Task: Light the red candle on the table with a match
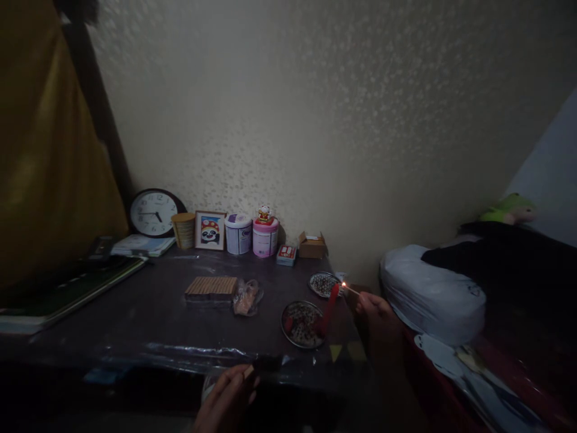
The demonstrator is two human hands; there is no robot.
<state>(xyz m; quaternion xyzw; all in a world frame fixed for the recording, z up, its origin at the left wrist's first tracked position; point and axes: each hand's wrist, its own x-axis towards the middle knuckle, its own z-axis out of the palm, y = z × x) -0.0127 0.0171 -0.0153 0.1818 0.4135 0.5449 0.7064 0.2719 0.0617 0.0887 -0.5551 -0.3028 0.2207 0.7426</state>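
**A:** What sits nearest in the frame?

**B:** At the bottom centre I see my left hand (pixel 228 397), fingers curled closed around a small box (pixel 248 371) that pokes out past the fingertips. Just above it runs the front edge of the dark table (pixel 148 325), covered in clear plastic.

**A:** And the other hand?

**B:** Right of centre, my right hand (pixel 376 313) pinches a lit match (pixel 350 290) between closed fingertips. Its flame sits at the tip of a red candle (pixel 330 310), which leans up out of a round metal plate (pixel 301 325). A second plate (pixel 323 284) lies just behind it.

**A:** What lies further back?

**B:** Mid-table, a flat stack of tan sticks (pixel 211 287) with a crumpled clear bag (pixel 247 297) touching its right end. Along the wall, left to right: a round clock (pixel 154 213), a tan cup (pixel 184 230), a framed panda picture (pixel 210 230), a white tub (pixel 238 233), a pink tub (pixel 265 237) with a small figurine on top, a small red pack (pixel 286 254) and an open cardboard box (pixel 312 245). Books (pixel 72 288) lie at the left edge. On the right, a bed holds a white bag (pixel 433 294).
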